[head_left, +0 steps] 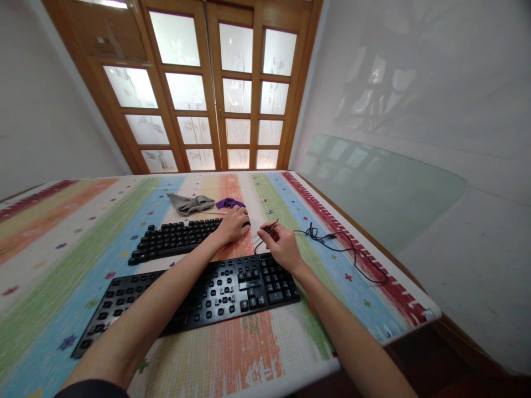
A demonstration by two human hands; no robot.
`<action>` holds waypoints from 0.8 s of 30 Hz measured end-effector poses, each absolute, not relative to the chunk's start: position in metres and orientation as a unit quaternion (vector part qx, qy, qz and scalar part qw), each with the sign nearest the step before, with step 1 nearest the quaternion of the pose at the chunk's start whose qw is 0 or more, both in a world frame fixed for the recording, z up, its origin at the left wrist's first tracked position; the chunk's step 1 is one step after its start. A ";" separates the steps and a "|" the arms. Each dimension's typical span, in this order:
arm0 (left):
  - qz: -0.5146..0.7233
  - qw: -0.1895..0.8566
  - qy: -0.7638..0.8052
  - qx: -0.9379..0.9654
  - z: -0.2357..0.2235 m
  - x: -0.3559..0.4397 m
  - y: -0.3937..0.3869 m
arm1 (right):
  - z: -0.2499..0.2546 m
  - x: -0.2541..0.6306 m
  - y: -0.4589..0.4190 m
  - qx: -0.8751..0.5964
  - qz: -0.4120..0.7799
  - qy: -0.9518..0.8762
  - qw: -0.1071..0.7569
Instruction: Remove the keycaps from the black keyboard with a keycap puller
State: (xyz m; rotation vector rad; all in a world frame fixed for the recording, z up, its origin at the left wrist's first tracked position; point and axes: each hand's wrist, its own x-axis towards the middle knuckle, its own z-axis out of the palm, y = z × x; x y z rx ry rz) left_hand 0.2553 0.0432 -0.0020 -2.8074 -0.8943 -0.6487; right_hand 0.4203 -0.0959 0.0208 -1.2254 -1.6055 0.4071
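My left hand [234, 224] reaches over the right end of the loose black keycaps [176, 237], which lie in keyboard-like rows. Its fingers bend down around a dark piece, probably a keycap, mostly hidden by the fingertips. To its right, my right hand [284, 246] pinches a small dark tool [271, 227] with thin wires below it, which looks like a keycap puller. Nearer to me lies a black keyboard [226, 290], tilted on the cloth. Many of its key posts are bare, while the number pad at the right still carries caps. My left forearm covers part of it.
A grey cloth [191, 204] and a purple cloth [229, 203] lie behind the keycaps, with a thin rod [213, 213] just before them. A tangled black cable [332, 237] spreads at right. The striped tablecloth [357, 296] ends near a wall on the right.
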 end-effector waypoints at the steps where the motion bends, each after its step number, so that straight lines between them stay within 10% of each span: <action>1: -0.212 0.065 -0.297 -0.929 -0.002 0.256 0.043 | 0.020 0.420 -0.096 -0.508 0.168 -0.669 0.516; 24: -0.322 -0.003 -0.255 -0.912 0.008 0.220 0.002 | 0.020 0.417 -0.099 -0.450 0.339 -0.670 0.483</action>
